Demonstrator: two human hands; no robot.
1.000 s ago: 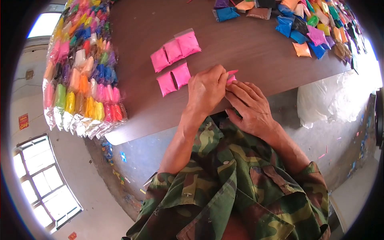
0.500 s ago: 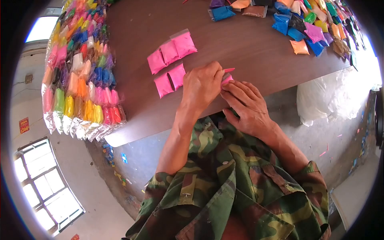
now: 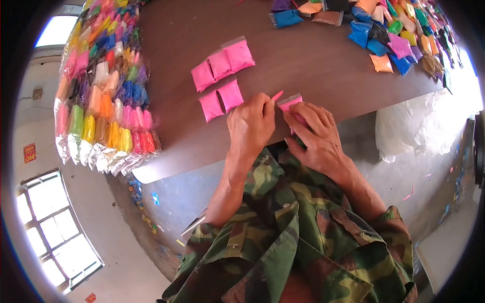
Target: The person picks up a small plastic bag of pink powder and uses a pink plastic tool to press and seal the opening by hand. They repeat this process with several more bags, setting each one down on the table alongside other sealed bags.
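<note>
My left hand [image 3: 251,120] is closed in a fist near the table's front edge. A thin pink pointed stick [image 3: 277,95] pokes out of its grip; the rest is hidden in the fingers. Just to the right, my right hand [image 3: 317,132] lies over a small pink packet [image 3: 291,102], its fingers pressing it to the table. The clear top strip of that packet shows, and the hand covers most of the remainder. Several similar pink packets lie beyond my left hand, three in a far row [image 3: 221,64] and two in a nearer one [image 3: 231,95].
Clear bags of colourful packs [image 3: 103,108] are heaped along the table's left side. Loose coloured packets [image 3: 399,45] pile up at the far right, with a blue packet [image 3: 288,18] nearer the middle. A white plastic bag [image 3: 411,126] hangs below the right edge.
My left hand has drawn back to the left, taking the stick's tip away from the packet. More of the packet's top shows beside my right hand, which stays on it.
</note>
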